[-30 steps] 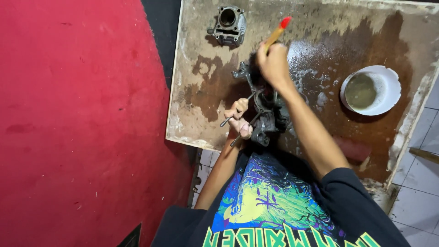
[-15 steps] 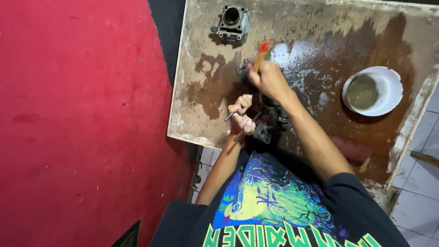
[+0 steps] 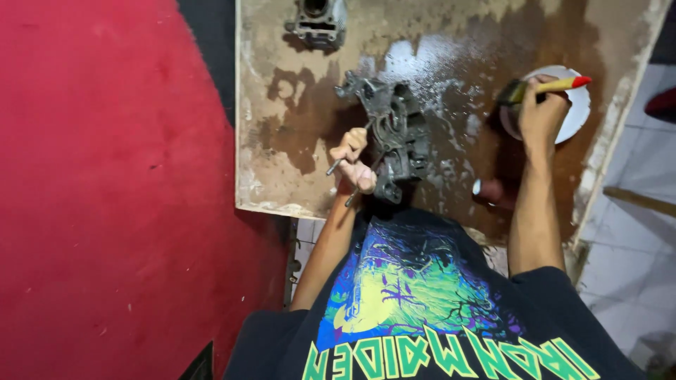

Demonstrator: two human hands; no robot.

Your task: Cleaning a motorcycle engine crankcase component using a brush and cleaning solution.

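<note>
Left hand (image 3: 354,163) clenched around thin metal studs of dark, greasy metal engine casing (image 3: 394,137) at centre; right hand (image 3: 542,112) at two o'clock, gripping yellow-handled, red-tipped paintbrush (image 3: 546,87) over white round bowl (image 3: 579,112).

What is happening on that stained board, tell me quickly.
A person is working on a dark, greasy engine casing on a wet, stained board. The left hand steadies the casing by thin metal rods at its edge. The right hand holds a paintbrush with a yellow, red-tipped handle over a white bowl. A second grey engine part sits at the board's far edge.
</note>
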